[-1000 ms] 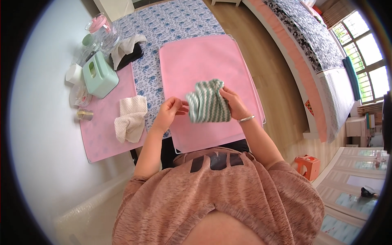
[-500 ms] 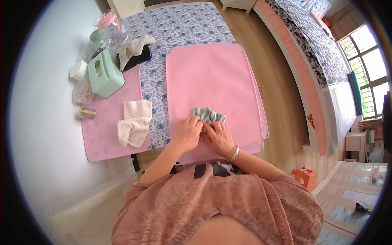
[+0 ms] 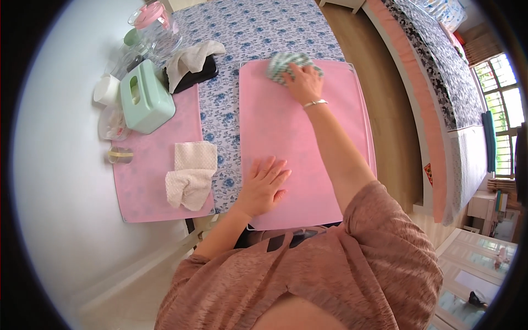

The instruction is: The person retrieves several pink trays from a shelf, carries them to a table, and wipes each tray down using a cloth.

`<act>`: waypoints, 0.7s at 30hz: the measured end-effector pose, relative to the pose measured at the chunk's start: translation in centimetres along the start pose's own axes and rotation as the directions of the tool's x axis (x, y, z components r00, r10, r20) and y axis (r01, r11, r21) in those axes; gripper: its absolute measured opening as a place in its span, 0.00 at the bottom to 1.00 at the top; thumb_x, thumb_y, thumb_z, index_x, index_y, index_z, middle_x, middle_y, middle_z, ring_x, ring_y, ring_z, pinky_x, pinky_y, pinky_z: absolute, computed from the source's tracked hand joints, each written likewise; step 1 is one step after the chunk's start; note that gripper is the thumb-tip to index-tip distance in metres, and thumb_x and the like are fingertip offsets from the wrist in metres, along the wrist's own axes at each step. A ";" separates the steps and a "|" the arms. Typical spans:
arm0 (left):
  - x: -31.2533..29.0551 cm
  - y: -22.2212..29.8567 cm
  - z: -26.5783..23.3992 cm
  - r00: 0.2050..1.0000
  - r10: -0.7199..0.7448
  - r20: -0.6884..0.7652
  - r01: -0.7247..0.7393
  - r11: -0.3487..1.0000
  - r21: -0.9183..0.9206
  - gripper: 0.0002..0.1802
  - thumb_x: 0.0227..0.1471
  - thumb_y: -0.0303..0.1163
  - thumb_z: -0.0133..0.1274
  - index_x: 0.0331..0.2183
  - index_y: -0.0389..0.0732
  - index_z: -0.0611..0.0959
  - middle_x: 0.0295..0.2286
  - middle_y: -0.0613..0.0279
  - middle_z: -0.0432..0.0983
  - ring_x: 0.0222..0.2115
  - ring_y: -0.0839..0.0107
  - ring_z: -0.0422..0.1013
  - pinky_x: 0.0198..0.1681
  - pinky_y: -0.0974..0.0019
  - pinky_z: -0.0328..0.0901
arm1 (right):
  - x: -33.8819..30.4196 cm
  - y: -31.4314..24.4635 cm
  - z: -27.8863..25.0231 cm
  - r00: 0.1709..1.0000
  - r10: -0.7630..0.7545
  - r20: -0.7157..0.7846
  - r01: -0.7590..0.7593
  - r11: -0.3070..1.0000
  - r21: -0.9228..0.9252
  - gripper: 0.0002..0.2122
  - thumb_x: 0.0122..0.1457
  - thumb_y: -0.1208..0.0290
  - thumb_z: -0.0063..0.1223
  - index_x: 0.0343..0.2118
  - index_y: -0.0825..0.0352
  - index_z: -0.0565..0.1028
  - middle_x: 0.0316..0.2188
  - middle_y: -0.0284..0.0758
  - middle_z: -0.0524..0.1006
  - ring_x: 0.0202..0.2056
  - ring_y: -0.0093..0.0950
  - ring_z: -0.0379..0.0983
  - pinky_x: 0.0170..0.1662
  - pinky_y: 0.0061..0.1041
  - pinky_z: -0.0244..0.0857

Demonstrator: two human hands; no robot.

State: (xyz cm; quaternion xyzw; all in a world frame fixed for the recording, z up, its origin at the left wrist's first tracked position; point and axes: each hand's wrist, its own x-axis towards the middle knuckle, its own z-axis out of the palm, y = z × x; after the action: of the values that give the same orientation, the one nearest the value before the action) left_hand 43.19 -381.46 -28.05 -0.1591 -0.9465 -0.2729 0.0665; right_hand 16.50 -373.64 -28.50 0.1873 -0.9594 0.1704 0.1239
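A green-and-white checked cloth [image 3: 280,67] lies bunched at the far edge of the pink mat [image 3: 291,132], slightly blurred. My right hand [image 3: 306,83], with a silver bangle at the wrist, presses on this cloth and grips it, arm stretched far forward. Nearer to me, my left hand [image 3: 263,190] rests flat on the same mat, fingers spread and nothing in them.
Left of the mat, a folded cream towel [image 3: 192,176] lies on a second pink mat [image 3: 146,192]. Beyond it stand a mint-green tissue box [image 3: 157,104], a white cup [image 3: 107,89], a pink-lidded pitcher [image 3: 159,27], and a black item [image 3: 201,74] under a cloth.
The right hand has carried the checked cloth from the mat's near part to its far edge. The left hand has let go of the cloth and now lies flat on the mat.
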 end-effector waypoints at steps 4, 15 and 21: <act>-0.2 -0.8 -0.1 1.000 0.023 -0.020 -0.024 0.999 -0.037 0.20 0.41 0.32 0.51 0.40 0.43 0.73 0.46 0.59 0.63 0.50 0.61 0.56 0.54 0.56 0.47 | -3.5 -6.6 2.4 0.830 -0.558 -0.023 0.551 0.811 0.198 0.13 0.48 0.59 0.47 0.37 0.54 0.72 0.31 0.37 0.71 0.32 0.33 0.69 0.35 0.31 0.65; 2.2 -2.2 0.1 0.996 0.064 -0.059 -0.070 0.993 -0.096 0.17 0.40 0.32 0.51 0.37 0.37 0.74 0.41 0.58 0.67 0.42 0.62 0.61 0.44 0.60 0.56 | -6.6 -3.0 -0.1 0.793 -0.609 0.027 0.597 0.785 0.168 0.12 0.47 0.58 0.48 0.36 0.50 0.72 0.29 0.27 0.72 0.34 0.24 0.67 0.35 0.33 0.59; 2.2 -1.2 -0.2 1.000 0.001 -0.022 -0.005 0.989 -0.150 0.20 0.39 0.33 0.54 0.38 0.38 0.73 0.42 0.60 0.66 0.42 0.60 0.61 0.45 0.60 0.56 | -2.6 10.4 -4.3 0.987 0.158 -0.015 -0.158 0.975 -0.155 0.13 0.52 0.56 0.40 0.38 0.54 0.70 0.32 0.38 0.73 0.36 0.36 0.69 0.39 0.39 0.59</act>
State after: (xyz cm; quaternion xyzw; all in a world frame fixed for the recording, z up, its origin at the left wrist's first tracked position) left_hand 40.74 -381.93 -27.96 -0.1621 -0.9221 -0.3452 0.0651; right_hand 15.44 -362.17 -28.25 0.1000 -0.9815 0.1043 0.1255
